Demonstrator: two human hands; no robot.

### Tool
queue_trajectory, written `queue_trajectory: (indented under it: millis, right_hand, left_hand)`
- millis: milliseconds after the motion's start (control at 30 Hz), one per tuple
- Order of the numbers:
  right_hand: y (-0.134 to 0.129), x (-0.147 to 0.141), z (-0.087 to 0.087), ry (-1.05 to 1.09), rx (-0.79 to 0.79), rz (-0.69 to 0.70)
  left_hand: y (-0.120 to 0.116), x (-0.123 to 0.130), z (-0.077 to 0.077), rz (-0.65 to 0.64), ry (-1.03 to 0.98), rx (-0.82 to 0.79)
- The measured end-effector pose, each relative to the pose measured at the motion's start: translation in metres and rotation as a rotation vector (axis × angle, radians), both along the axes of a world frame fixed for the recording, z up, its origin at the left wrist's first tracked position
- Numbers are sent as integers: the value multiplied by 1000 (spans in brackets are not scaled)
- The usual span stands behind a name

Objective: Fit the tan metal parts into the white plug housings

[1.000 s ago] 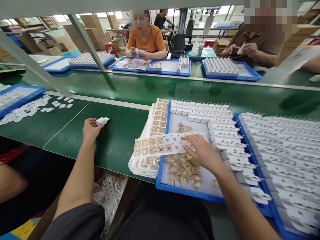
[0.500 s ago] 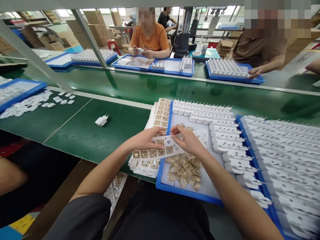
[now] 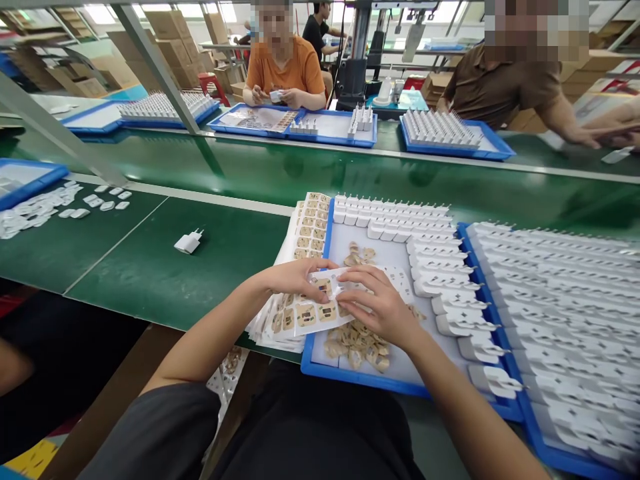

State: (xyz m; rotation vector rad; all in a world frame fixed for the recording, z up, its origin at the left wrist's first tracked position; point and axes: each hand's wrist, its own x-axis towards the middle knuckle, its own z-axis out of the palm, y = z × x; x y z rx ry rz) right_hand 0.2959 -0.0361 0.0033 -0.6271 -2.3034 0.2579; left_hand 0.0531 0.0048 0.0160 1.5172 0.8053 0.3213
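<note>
A white sticker sheet with tan square pads is stretched between my hands above a blue tray. My left hand pinches its left part between thumb and fingers. My right hand is closed at the middle of the sheet, fingertips pressed to it; whether a loose piece is between them is hidden. Beneath lies a pile of crumpled tan pieces, with a few more farther back. To the left, a stack of similar sheets lies partly under my left hand.
White plug adapters line the tray's back and right side. A second blue tray full of them stands at the right. One adapter lies on the green table, with flat white parts farther left. Co-workers sit across the green belt.
My right hand's fingers have spread farther over the sheet, and the sheet has turned slightly. The view has shifted a little to the right. The co-worker at right has moved a hand off their tray.
</note>
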Motion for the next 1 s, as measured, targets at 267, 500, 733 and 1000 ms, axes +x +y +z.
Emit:
queue_trajectory:
  millis: [267,500,733,1000]
  right_hand:
    - [-2,3,0,88,8,27]
    - [-7,4,0,112,-203,-1]
    - [-9,0,5,105,-403,-24]
    - [-5,10,1,105,-515,39]
  left_hand:
    - [2,1,-3,19,-74,-171]
    - [2,4,-1,8,-71,-161]
    - [-3,8,2,5,-61,-66]
    - [-2,7,-2,23,-73,-112]
